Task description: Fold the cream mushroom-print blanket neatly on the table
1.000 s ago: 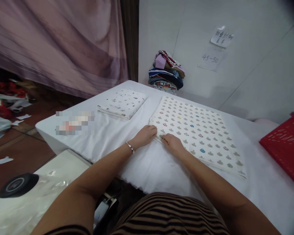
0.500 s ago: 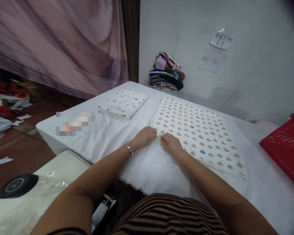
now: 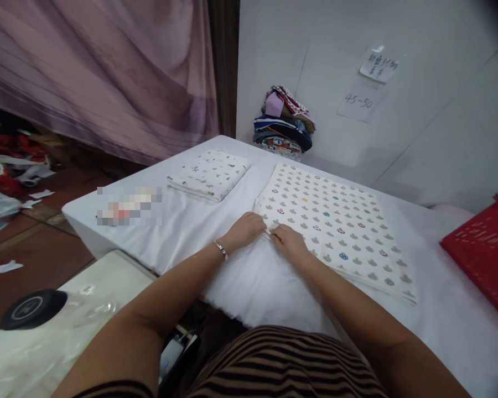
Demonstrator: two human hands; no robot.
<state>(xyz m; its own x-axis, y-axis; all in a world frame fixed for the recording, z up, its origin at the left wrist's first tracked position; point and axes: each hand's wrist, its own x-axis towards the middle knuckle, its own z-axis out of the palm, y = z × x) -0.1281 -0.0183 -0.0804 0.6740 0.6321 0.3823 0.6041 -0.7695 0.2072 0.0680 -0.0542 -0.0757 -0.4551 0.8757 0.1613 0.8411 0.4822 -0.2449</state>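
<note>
A folded white cloth (image 3: 336,221), printed with grey mushroom-like shapes and a few coloured ones, lies flat on the white-covered table (image 3: 253,298). At its near left corner, my left hand (image 3: 247,229) has its fingers closed on the edge. Close beside it, my right hand (image 3: 290,243) pinches the same edge, with a thin strip of cloth showing between the two. The fingertips are partly hidden. To the far left rests a smaller folded cloth (image 3: 213,174) with small dark prints, touched by neither hand.
A blurred-out item (image 3: 128,207) lies near the table's left edge. Against the wall rises a stack of folded clothes (image 3: 282,124). A red box (image 3: 481,249) stands at the right. Nearer left, a black round-topped object (image 3: 33,309) sits on a pale surface with clear plastic.
Both hands keep their hold on the cloth's corner and have drawn very slightly closer together. The view has shifted a little; the cloths lie as before.
</note>
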